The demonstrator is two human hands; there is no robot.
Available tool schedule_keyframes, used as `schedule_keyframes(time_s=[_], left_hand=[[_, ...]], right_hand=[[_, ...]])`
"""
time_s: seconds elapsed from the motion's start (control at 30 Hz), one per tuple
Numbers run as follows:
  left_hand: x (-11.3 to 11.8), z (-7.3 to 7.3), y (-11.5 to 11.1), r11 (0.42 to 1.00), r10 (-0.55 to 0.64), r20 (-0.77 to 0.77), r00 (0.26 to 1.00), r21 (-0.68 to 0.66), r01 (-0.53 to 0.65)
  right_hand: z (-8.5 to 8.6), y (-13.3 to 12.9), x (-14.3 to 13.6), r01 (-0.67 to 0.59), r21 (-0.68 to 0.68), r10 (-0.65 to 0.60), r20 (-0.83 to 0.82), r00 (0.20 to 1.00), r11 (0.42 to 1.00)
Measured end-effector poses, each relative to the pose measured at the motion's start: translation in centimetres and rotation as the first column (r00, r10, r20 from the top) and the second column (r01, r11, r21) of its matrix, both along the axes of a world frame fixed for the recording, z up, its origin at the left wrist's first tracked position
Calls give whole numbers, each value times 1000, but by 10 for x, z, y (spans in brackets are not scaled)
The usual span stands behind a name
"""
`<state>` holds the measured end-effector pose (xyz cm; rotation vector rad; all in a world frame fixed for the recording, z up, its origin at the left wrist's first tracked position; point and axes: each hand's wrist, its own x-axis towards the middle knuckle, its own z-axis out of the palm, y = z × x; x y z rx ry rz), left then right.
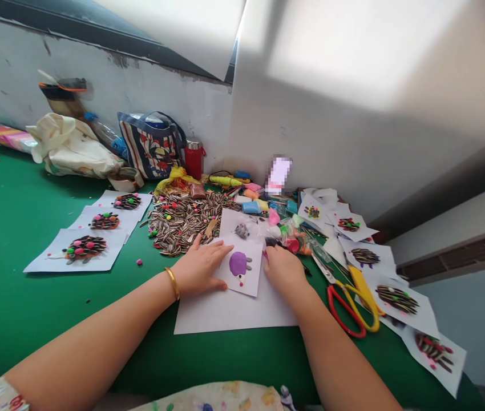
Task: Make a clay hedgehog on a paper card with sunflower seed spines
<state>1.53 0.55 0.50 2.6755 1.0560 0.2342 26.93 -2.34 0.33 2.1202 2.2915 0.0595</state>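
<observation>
A small white card bears a flat purple clay hedgehog body, with grey feet on one side and a pointed white face with a red nose. My left hand lies with fingers spread, its fingertips on the card's left edge. Along the card's right edge, my right hand has its fingers curled together. A speck of pink or purple shows at those fingertips; what it is stays hidden. Beneath the card is a larger white sheet. Just behind lies a lump of grey clay.
Striped sunflower seeds are heaped behind my left hand. Finished seed hedgehog cards lie left, and several more cards line the right. Scissors with red and yellow handles lie beside my right forearm. Bags and a red flask stand against the wall.
</observation>
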Motion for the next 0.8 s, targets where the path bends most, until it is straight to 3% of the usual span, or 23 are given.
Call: schedule_keyframes(time_s=[0.1,0.2,0.3,0.57,0.67,0.8], left_hand=[[0,0,1,999,0,-2,1000,32,0],[0,0,2,999,6,-24,1000,50,-5],[-2,1,5,999,1,-32,999,37,0],[-8,1,11,998,-59,10,998,1,59],[-6,0,8,993,-118,47,992,12,118],[-2,-2,4,994,-104,50,993,19,103]], right_hand=[[4,-2,5,35,14,-35,10,999,999],[8,-4,7,73,143,-73,-7,997,987],[9,-5,6,13,218,-1,-54,999,976],[0,0,-4,-136,91,145,-100,984,987],[-1,1,-5,-123,80,130,-89,988,989],[-1,0,-8,-90,96,97,-78,992,991]])
